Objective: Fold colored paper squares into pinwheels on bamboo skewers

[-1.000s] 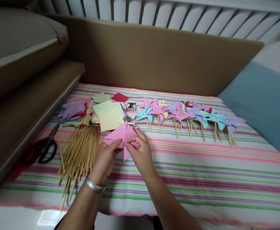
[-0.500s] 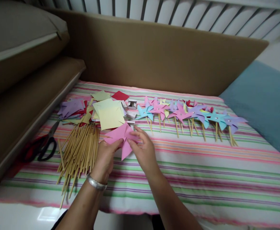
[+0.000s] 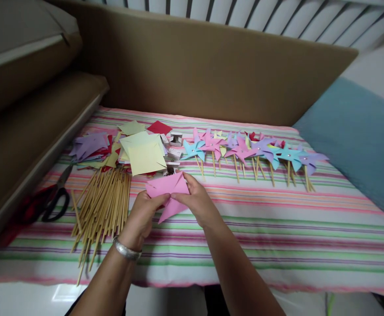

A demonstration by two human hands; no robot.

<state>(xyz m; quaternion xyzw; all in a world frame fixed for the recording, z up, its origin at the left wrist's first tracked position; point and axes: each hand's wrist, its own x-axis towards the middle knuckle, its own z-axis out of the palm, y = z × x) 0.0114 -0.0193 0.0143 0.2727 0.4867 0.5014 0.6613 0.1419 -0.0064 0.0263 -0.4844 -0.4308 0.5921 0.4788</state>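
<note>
Between my two hands is a pink slit paper square point(image 3: 163, 186), held above the striped cloth with its lower corner pointing down toward me. My left hand point(image 3: 143, 211) grips its left side, the thumb pressing near the middle. My right hand point(image 3: 199, 200) has the right side, thumb also near the middle and fingers behind the upper edge. The two thumb tips almost meet. What the fingers do behind the paper is hidden. Just beyond lie a stack of pale yellow paper squares point(image 3: 146, 158) and small open boxes point(image 3: 176, 139).
Thin wooden sticks point(image 3: 104, 206) lie in a bundle at left, beside black-handled scissors point(image 3: 56, 197). Purple cut papers point(image 3: 88, 147) and a red sheet point(image 3: 159, 127) lie behind. Finished pinwheels point(image 3: 241, 150) stretch in a row to the right. A brown board point(image 3: 211, 70) borders the back.
The pink paper has gone from a star-like, folded shape to a flatter one. My right thumb has moved in toward its middle beside the left thumb. The camera view has shifted slightly.
</note>
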